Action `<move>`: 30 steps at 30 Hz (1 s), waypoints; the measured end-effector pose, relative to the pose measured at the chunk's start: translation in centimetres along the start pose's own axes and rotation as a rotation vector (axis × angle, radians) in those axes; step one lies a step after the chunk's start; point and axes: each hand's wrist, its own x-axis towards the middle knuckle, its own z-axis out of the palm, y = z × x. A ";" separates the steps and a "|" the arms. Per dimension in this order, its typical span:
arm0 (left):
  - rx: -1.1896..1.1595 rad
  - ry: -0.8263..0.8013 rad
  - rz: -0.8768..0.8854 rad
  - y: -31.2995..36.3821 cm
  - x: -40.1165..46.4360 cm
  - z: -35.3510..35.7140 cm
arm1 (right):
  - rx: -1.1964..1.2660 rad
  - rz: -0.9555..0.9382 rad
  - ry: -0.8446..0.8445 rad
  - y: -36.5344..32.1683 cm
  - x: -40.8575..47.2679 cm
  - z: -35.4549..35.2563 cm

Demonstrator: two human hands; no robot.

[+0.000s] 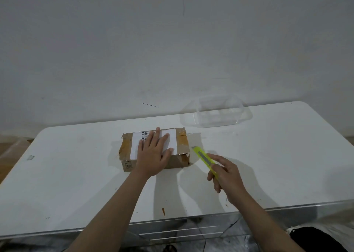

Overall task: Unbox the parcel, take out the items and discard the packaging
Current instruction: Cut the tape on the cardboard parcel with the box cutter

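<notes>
We've got our left hand [153, 154] flat on the taped parcel [155, 149], fingers spread across its label [153, 143]. Our right hand [225, 175] grips a yellow box cutter [204, 159], tip just beside the parcel's right end.

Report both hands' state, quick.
Left hand: open, pressing flat on the cardboard parcel.
Right hand: gripping the yellow utility knife.
</notes>
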 end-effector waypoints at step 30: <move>0.096 -0.130 0.089 -0.9 -3.2 -2.2 | -0.211 -0.078 -0.131 -2.1 8.1 5.8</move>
